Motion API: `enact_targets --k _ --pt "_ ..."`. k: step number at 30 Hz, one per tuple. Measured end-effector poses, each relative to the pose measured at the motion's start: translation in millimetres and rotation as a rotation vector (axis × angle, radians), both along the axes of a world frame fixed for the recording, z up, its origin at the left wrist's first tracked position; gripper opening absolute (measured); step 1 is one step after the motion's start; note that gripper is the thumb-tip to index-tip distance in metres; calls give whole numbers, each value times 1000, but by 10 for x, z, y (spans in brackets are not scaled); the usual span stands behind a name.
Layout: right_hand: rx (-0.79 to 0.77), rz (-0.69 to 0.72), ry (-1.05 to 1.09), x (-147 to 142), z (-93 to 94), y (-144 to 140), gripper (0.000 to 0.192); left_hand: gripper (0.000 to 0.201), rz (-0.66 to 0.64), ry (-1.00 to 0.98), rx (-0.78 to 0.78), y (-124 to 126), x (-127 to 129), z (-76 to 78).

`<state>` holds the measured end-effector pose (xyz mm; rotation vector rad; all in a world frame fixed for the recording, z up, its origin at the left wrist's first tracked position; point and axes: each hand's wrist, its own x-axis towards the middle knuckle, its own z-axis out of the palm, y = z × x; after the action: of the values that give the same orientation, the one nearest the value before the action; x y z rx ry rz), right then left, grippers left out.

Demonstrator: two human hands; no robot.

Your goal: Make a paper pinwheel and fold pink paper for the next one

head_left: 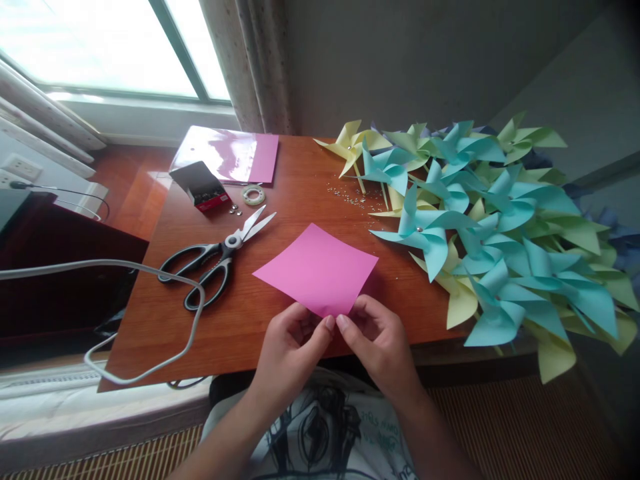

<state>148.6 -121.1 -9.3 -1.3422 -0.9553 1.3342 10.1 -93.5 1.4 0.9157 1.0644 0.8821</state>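
Note:
A pink square of paper is held up near the table's front edge, one corner pointing toward me. My left hand pinches that near corner from the left, thumb on top and fingers underneath. From the other side my right hand grips the same corner, its thumb beside the left one. The sheet looks slightly curved. To its left lie scissors with black handles, their blades spread and pointing away. The fingertips beneath the paper are partly hidden.
Many paper pinwheels in blue, yellow and green cover the right side. At the back left are a plastic packet of pink paper, a small box and a tape roll. A white cable crosses the front left.

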Motion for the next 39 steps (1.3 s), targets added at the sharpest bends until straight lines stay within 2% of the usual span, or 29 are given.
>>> enact_targets --k 3,5,7,10,20,28,35,37,39 --pt "107 -9 -174 47 21 -5 13 19 14 32 -2 12 -9 15" --pt "317 -58 -400 92 21 -9 7 20 22 53 -11 25 -17 28" --pt "560 -64 -612 137 6 -7 13 20 32 58 -23 36 -23 32" --pt "733 40 -775 187 -20 13 26 20 41 48 -55 45 -26 13" --pt "781 164 -962 242 -5 77 20 20 24 27 -107 37 -32 -31" --pt "731 150 -1005 187 0 94 13 24 20 111 -25 1 -23 -18" --pt "659 179 -981 169 26 99 12 25 -42 253 121 4 -68 -50" --pt "645 181 -975 168 25 93 12 24 -31 371 237 -3 -119 -52" --pt "622 189 -975 166 21 86 13 17 1 548 458 -17 -182 -60"
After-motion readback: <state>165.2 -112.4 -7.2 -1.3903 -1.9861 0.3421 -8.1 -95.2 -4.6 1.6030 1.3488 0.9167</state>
